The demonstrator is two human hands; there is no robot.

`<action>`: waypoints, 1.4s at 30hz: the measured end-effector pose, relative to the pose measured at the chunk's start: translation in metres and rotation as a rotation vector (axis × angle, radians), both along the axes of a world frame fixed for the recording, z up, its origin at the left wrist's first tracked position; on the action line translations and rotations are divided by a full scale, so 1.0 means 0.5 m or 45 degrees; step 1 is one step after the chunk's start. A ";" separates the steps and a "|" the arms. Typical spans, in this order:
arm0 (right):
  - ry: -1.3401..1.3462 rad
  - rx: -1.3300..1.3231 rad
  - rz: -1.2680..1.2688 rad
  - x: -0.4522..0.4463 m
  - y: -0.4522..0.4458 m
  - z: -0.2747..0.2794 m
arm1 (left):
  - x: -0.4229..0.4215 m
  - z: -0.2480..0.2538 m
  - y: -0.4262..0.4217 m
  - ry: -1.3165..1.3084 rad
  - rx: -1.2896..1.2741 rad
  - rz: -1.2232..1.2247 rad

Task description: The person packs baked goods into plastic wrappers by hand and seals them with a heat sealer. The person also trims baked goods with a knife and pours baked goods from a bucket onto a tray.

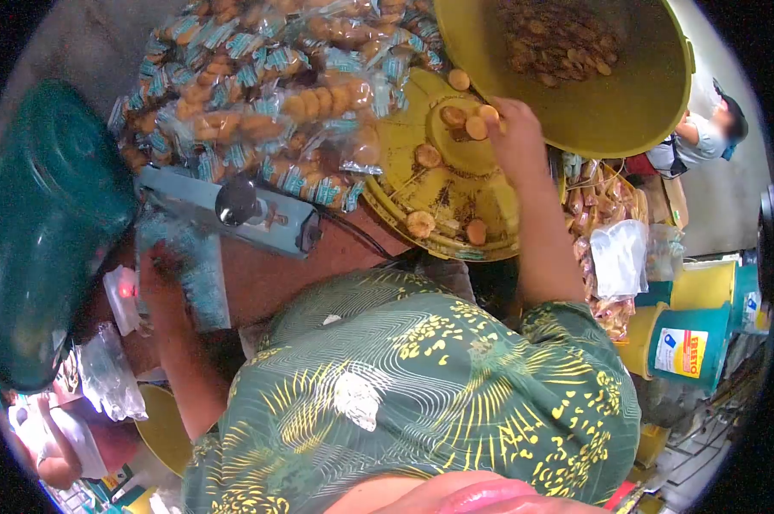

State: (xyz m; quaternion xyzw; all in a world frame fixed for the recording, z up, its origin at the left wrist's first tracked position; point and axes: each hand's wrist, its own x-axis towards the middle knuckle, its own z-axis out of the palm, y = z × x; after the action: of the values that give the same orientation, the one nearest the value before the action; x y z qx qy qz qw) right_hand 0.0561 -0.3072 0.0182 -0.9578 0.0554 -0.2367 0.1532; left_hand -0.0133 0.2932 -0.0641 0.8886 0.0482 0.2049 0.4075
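My right hand (518,141) is closed on a couple of round brown cookies (478,127), pinched at the fingertips above a yellow lid (498,227). Several loose cookies (428,155) lie scattered on that lid. Beside it, a tilted yellow tub (652,103) holds a heap of cookies (567,43). My left hand (160,261) is at the left, over clear plastic bags with teal print (200,283). Blur and shadow hide its fingers, so its grip does not show. A grey-blue bag sealer (275,224) with a black knob lies just above the bags.
Packed cookie bags (275,103) are piled behind the sealer. A dark green plastic container (53,223) stands at the left. Filled bags (605,201) and teal and yellow buckets (682,343) are on the right. One person (704,137) is at far right, another (57,437) at lower left.
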 end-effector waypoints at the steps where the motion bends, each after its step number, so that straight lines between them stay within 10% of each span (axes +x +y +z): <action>1: 0.226 -0.110 -0.119 -0.009 -0.046 -0.018 | 0.002 0.015 0.011 -0.011 0.149 0.017; 5: 0.379 0.129 0.027 -0.029 -0.118 -0.083 | 0.010 0.156 -0.046 0.252 0.143 0.291; 8: 0.567 0.297 0.068 -0.005 -0.085 -0.060 | 0.005 0.181 -0.065 -0.370 -0.122 -0.037; 14: 0.280 0.124 -0.207 0.105 -0.109 -0.086 | -0.100 0.324 -0.228 -0.694 0.534 -0.440; 24: 0.107 0.098 0.513 -0.038 0.018 -0.055 | -0.146 0.327 -0.335 0.588 -0.828 -1.784; 27: 0.076 0.057 0.504 -0.065 0.022 -0.036 | -0.127 0.320 -0.359 0.859 -1.028 -1.795; 30: 0.069 -0.013 0.248 -0.062 -0.020 -0.038 | -0.087 0.333 -0.368 0.972 -0.566 -2.053; 42: 0.435 0.565 0.351 -0.061 0.003 -0.059 | -0.074 0.338 -0.407 0.061 -0.187 -1.505</action>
State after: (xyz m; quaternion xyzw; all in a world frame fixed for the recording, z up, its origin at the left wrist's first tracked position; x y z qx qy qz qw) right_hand 0.0256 -0.3059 -0.0112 -0.9254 0.0002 -0.0316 0.3777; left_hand -0.0506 0.0896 0.1051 0.7385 -0.4315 -0.0806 0.5118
